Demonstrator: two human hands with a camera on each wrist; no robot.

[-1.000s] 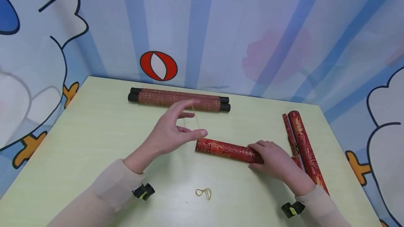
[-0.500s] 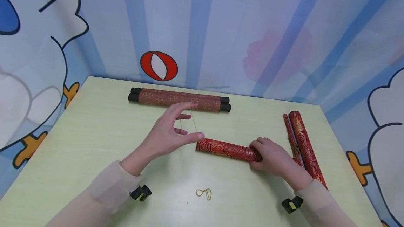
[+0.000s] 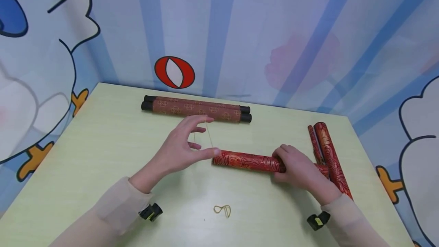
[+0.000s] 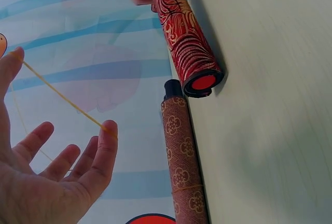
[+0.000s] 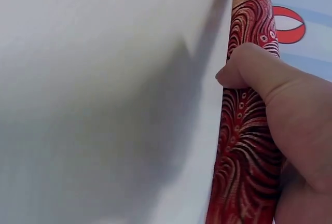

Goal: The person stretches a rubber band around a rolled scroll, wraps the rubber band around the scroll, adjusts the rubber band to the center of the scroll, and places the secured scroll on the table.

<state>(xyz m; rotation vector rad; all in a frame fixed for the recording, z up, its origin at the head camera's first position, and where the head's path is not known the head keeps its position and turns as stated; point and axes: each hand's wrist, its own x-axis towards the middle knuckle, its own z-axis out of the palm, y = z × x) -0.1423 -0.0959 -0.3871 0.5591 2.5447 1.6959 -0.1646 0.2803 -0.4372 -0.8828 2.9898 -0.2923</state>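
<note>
A thin yellow rubber band (image 4: pixel 63 98) is stretched between the thumb and fingers of my left hand (image 3: pixel 176 146), which are spread wide. This hand hovers by the left end of a red scroll (image 3: pixel 245 161) with gold swirls. In the left wrist view, the scroll's near end has a black ring with red inside. Toward its other end, my right hand (image 3: pixel 297 167) grips the roll, thumb on the near side; most of its fingers are hidden in the right wrist view. The scroll lies across the table, its right end close to another red scroll (image 3: pixel 332 157).
Two brown flower-patterned scrolls (image 3: pixel 195 110) with black ends lie side by side at the back. A thinner red roll (image 3: pixel 314 144) lies beside the right-hand red scroll. A looped, twisted rubber band (image 3: pixel 223 210) rests near the front of the pale table (image 3: pixel 113 140).
My left hand, with the stretched rubber band, has shifted slightly left and down, its thumb now at the scroll's left end. The right hand stays on the scroll, its grip slightly adjusted.
</note>
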